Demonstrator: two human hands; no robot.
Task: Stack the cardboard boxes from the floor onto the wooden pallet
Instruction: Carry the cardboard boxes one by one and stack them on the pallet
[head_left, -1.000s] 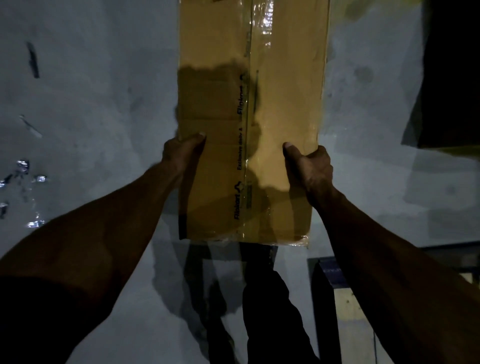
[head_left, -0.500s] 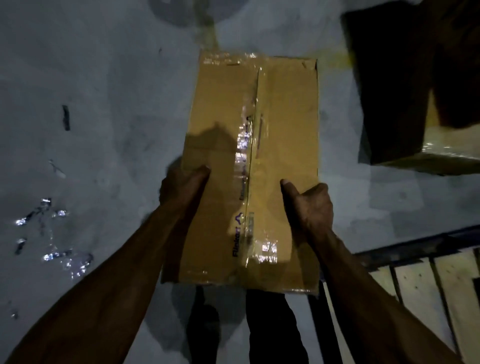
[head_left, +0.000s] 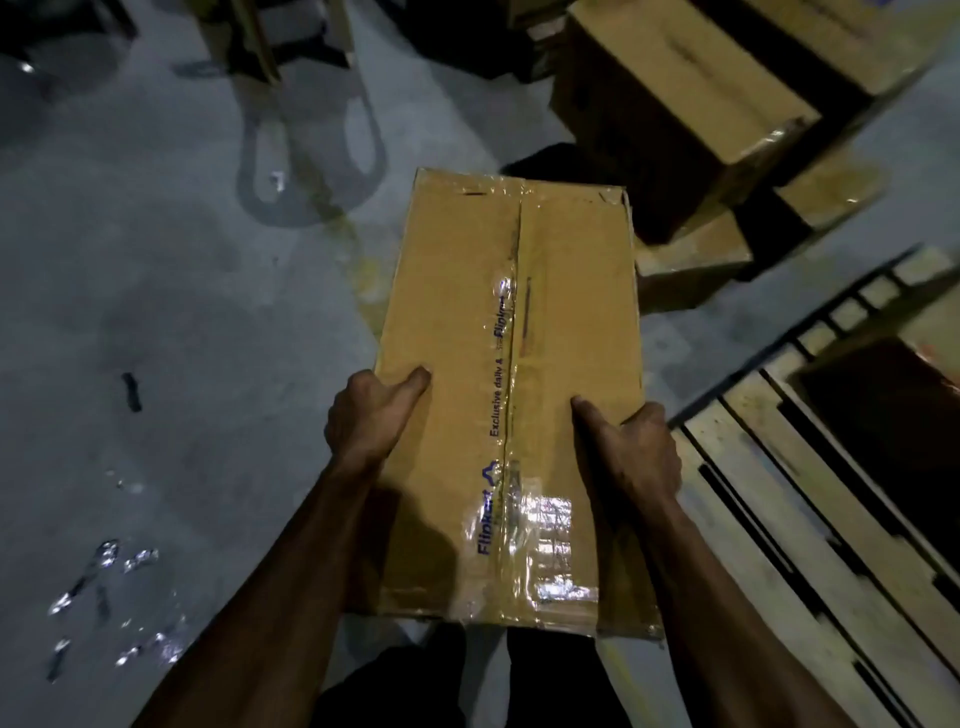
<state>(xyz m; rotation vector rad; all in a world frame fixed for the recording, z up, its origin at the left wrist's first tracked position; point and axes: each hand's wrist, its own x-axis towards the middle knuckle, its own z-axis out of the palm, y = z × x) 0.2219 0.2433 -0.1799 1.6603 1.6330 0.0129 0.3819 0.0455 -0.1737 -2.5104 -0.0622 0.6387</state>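
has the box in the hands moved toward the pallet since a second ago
Cannot tell. The head camera itself swung, bringing the wooden pallet into view beside the box; both hands grip it as before.

Matt brown cardboard box (head_left: 566, 332) with glossy clear tape (head_left: 540, 525); rough pale wood pallet (head_left: 810, 525); dull grey concrete floor (head_left: 182, 322).
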